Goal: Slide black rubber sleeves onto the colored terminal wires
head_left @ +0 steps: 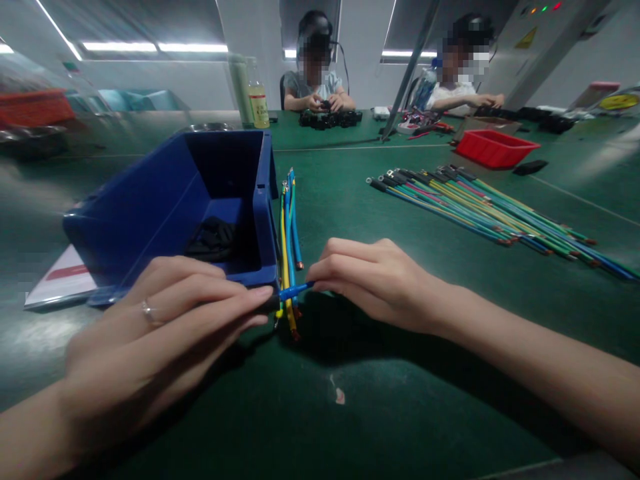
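My left hand [165, 327], with a ring on one finger, is closed on a black sleeve [270, 305] at one end of a short blue wire [296, 291]. My right hand [380, 283] pinches the other end of that wire between thumb and fingers; its tip is hidden. Under the held wire, a small bunch of yellow, green and blue wires [287, 233] with bare copper near ends lies along a blue bin [120, 213]. Inside the bin is a heap of black pieces [213, 239], probably more sleeves.
To the right lies a row of cut wires [460, 207] with black sleeves at their far ends. Behind them are a red tray [495, 148] and a black piece [531, 167]. Two people sit across the green table [350, 433]. A bottle [259, 103] stands behind the bin.
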`<action>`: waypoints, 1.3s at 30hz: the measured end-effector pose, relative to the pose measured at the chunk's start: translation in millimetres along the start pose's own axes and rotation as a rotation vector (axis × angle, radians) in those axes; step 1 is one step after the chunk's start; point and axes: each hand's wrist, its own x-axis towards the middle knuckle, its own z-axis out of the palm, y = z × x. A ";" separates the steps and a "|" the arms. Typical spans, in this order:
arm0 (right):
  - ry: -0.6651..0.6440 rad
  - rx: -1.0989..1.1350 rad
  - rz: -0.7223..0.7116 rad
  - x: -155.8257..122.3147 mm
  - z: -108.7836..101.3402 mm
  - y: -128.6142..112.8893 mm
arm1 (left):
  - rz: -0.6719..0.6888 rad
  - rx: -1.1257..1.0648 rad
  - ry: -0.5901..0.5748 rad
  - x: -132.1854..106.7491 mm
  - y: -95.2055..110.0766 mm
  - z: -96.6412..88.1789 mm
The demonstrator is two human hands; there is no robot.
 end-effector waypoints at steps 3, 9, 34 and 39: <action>-0.007 0.022 0.045 -0.2 2.7 -4.1 | -0.049 -0.004 -0.007 -2.1 -1.0 0.3; 0.017 0.077 0.037 -0.5 4.8 -6.6 | -0.099 -0.010 -0.019 -3.8 4.7 3.3; -0.045 -0.023 -0.002 3.1 -13.0 -7.9 | -0.129 -0.004 -0.016 -5.5 5.8 -2.2; -0.067 0.005 0.029 3.2 -10.7 -8.6 | -0.096 -0.021 -0.024 -2.6 7.2 1.6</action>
